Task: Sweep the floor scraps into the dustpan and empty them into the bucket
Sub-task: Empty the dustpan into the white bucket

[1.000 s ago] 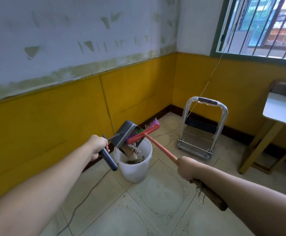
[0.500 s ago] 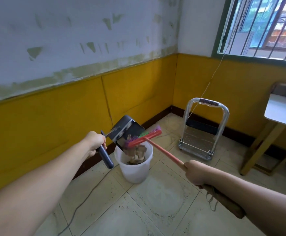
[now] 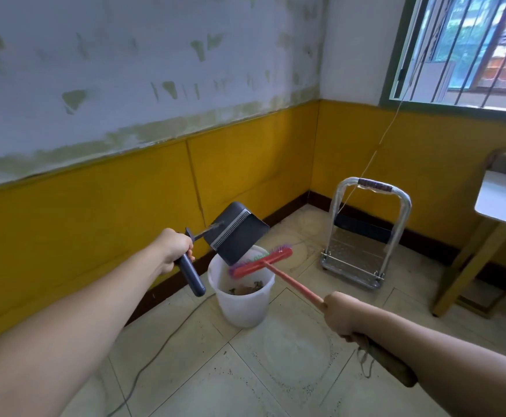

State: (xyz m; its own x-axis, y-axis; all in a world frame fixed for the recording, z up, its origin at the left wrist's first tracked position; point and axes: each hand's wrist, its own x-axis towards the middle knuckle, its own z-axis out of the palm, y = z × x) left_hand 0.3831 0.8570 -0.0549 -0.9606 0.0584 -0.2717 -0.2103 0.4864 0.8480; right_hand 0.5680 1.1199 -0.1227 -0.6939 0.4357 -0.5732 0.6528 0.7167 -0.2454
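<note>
My left hand (image 3: 175, 249) grips the handle of a dark grey dustpan (image 3: 236, 232), which is tipped steeply with its mouth pointing down over a white bucket (image 3: 241, 299). Brown scraps (image 3: 247, 288) lie in the bottom of the bucket. My right hand (image 3: 340, 311) is closed around the pink stick of a broom (image 3: 263, 261). Its red head with coloured bristles lies across the bucket's rim, just under the dustpan's lip.
A folding metal trolley (image 3: 366, 233) stands near the corner to the right of the bucket. A table (image 3: 504, 203) with wooden legs is at the far right. A thin cable (image 3: 155, 350) runs over the tiled floor beside the yellow wall (image 3: 95, 212).
The dustpan has tilted higher over the bucket. The scraps that were sliding off it now lie inside the bucket. The broom head has drawn back a little across the rim.
</note>
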